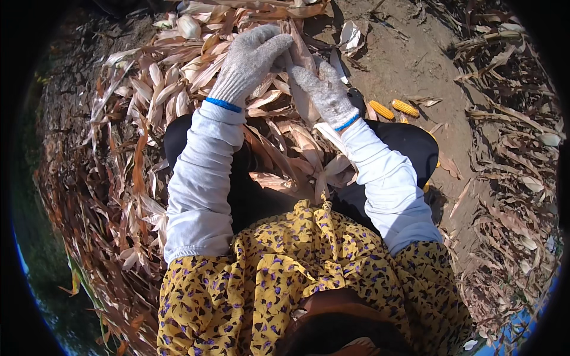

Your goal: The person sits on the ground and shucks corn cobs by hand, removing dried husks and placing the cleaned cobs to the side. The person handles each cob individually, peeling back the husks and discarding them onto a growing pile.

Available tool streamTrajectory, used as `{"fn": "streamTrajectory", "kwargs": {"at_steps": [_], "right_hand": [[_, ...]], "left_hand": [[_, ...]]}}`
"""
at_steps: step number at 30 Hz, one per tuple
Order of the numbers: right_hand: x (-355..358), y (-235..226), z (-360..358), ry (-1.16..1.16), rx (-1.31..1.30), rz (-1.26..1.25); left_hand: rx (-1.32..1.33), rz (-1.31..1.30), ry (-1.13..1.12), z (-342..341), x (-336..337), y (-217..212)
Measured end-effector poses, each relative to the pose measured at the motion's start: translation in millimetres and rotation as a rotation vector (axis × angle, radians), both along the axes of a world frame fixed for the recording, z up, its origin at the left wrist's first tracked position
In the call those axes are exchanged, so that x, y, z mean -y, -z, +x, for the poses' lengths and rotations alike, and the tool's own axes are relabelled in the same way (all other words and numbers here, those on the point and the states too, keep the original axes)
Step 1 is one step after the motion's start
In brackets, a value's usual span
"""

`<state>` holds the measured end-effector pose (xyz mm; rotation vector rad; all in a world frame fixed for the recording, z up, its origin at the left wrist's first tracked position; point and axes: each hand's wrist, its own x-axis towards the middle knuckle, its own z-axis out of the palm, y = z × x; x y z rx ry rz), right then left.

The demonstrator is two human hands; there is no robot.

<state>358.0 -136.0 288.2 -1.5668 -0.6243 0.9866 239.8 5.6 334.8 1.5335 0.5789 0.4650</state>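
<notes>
Both hands wear grey knit gloves with blue cuffs and reach away from the body into a heap of dry husks (196, 71). The left hand (249, 59) lies palm down on the far part of the heap, fingers together and slightly curled over the leaves; whether it grips anything beneath cannot be told. The right hand (325, 92) sits just beside it, to the right and a little nearer, its fingers closed around a long pale husk (303, 65) that stands up between the two gloves. That husk is papery, tan to cream, creased lengthwise and narrowing toward its far tip; no kernels show on it. More husks of the same faded brown spread over the person's dark lap and to the left. Two bare yellow cobs (393, 108) lie side by side on the dirt (409, 53) to the right of the right hand, near but apart from it. White sleeves cover both forearms, and a yellow flowered cloth lies nearest the camera.
</notes>
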Motion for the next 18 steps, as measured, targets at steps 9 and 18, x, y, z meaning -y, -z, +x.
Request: {"fn": "streamTrajectory", "kwargs": {"at_steps": [9, 18], "right_hand": [[3, -14, -3, -0.037, 0.024, 0.217], [-4, 8, -9, 0.215, -0.128, 0.193]], "left_hand": [[0.139, -0.080, -0.069, 8, 4, 24], [0.407, -0.573, 0.005, 17, 27, 25]]}}
